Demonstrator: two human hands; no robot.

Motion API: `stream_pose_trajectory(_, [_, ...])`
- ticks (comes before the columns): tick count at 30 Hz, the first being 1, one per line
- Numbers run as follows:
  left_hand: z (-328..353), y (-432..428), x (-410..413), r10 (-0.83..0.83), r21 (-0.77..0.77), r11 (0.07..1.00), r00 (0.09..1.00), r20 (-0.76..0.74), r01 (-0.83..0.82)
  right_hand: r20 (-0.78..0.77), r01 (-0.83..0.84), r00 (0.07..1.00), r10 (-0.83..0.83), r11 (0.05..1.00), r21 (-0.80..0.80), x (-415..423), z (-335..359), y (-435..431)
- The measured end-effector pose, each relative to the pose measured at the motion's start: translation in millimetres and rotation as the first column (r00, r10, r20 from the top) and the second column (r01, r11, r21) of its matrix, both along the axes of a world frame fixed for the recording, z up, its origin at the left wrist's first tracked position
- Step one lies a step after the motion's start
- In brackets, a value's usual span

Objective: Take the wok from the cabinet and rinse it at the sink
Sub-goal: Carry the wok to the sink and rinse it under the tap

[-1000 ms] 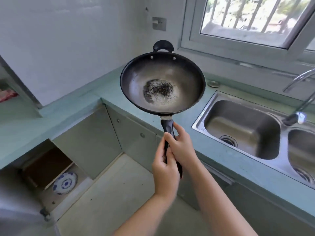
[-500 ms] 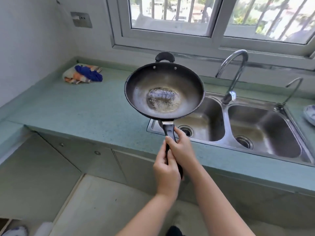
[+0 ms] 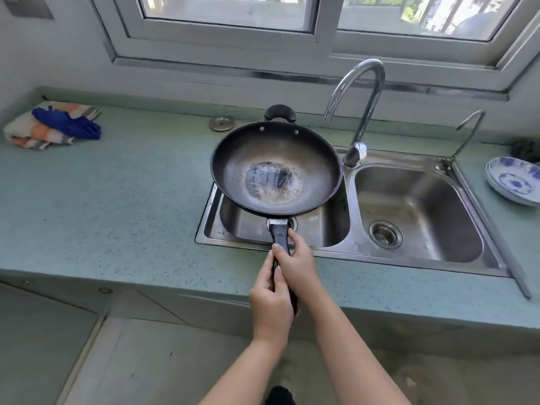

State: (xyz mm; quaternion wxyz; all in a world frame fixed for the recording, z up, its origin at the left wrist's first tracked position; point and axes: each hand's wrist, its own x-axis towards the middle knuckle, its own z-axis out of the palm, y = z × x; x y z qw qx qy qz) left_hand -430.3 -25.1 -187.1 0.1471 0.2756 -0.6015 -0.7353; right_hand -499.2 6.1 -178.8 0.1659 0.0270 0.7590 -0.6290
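Note:
A black wok (image 3: 276, 171) with a worn, speckled centre and a small loop handle at its far rim hangs in the air over the left basin of the steel double sink (image 3: 415, 211). Both hands grip its long black handle: my right hand (image 3: 298, 261) closer to the pan, my left hand (image 3: 270, 299) behind it at the handle's end. The wok sits roughly level and hides most of the left basin. The curved tap (image 3: 361, 112) stands just right of the wok's rim, with no water running.
A green countertop (image 3: 117, 206) runs left and right of the sink. A folded cloth with a blue rag (image 3: 52, 127) lies at the far left, blue-patterned plates (image 3: 514, 179) at the far right, a small second tap (image 3: 467, 133) and a round metal cap (image 3: 221, 123) behind.
The view has swung right from the open cabinet to face the sink. The wok, held in both hands throughout, has moved from above the counter to above the left basin.

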Motion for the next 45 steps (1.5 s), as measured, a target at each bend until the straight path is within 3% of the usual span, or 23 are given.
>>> stream_pose_trajectory(11, [-36.5,9.7,-13.5,-0.014,-0.030,0.999,0.998,0.066,0.016,0.080,0.016,0.997,-0.018,1.000,0.022,-12.8,-47.7,14.6])
stream_pose_trajectory(34, [-70.8,-1.7,-3.3,-0.086,-0.137,0.984,0.981,0.174,0.111,0.153,0.056,0.987,-0.056,0.998,0.006,-4.5,-82.0,11.4])
stream_pose_trajectory(40, [-65.0,-10.8,2.1,-0.168,-0.308,0.917,0.946,0.277,0.253,0.175,0.018,0.984,-0.027,0.998,0.052,-3.3,-75.2,19.9])
stream_pose_trajectory(45, [-51.7,-26.3,-2.2,-0.197,-0.512,0.772,0.907,0.372,0.377,0.162,-0.072,0.986,0.040,0.979,0.193,-7.9,-59.3,34.8])
